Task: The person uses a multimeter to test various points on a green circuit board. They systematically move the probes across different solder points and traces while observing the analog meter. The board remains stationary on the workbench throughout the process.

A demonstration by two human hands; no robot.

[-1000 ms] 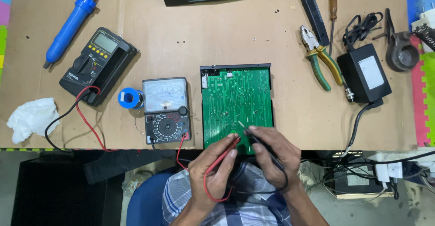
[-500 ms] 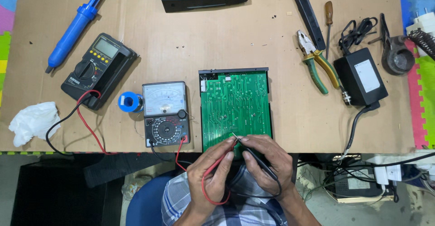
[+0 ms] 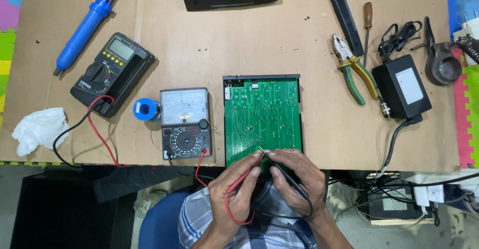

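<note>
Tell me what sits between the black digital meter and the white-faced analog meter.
In the head view, a small blue solder spool sits between the digital meter and the analog meter.

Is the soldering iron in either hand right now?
No: the blue soldering iron lies at the table's far left, while the left hand and right hand hold probes on the green circuit board.

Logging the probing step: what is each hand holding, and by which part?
Left hand holds the red test probe along its shaft; right hand holds the black test probe likewise, tips at the green circuit board.
</note>
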